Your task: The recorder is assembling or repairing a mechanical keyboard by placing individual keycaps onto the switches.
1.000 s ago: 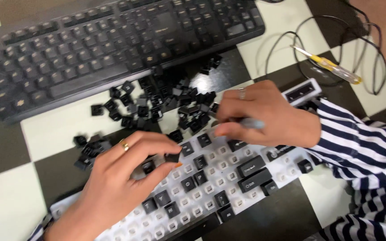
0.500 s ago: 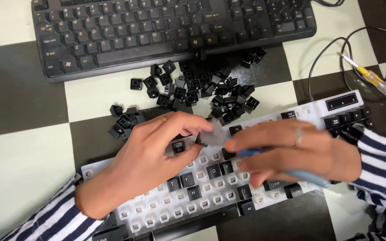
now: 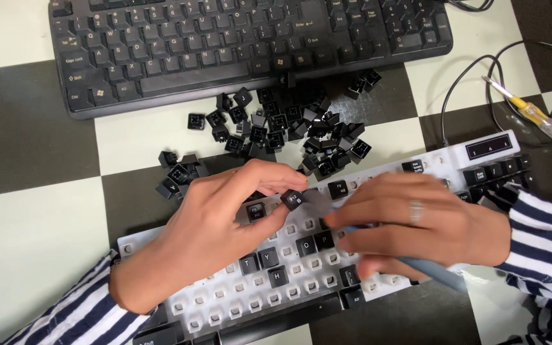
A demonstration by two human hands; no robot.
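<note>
A white keyboard (image 3: 480, 145) lies tilted across the checkered floor, most of its keycaps gone and a few black ones left. My left hand (image 3: 218, 223) rests on its upper rows and pinches a black keycap (image 3: 292, 198) between thumb and fingertips. My right hand (image 3: 410, 227) lies over the middle of the board and grips a grey-blue tool (image 3: 429, 271) whose tip points toward that keycap. A pile of loose black keycaps (image 3: 289, 128) sits just beyond the board.
A full black keyboard (image 3: 250, 45) lies at the top. A yellow-handled screwdriver (image 3: 535, 115) and a looped black cable (image 3: 480, 83) are at the upper right. The floor has black and cream squares.
The view has shifted, so everything sits lower and further right. My left hand has moved up the board and now pinches a keycap; my right hand has slid down over the middle.
</note>
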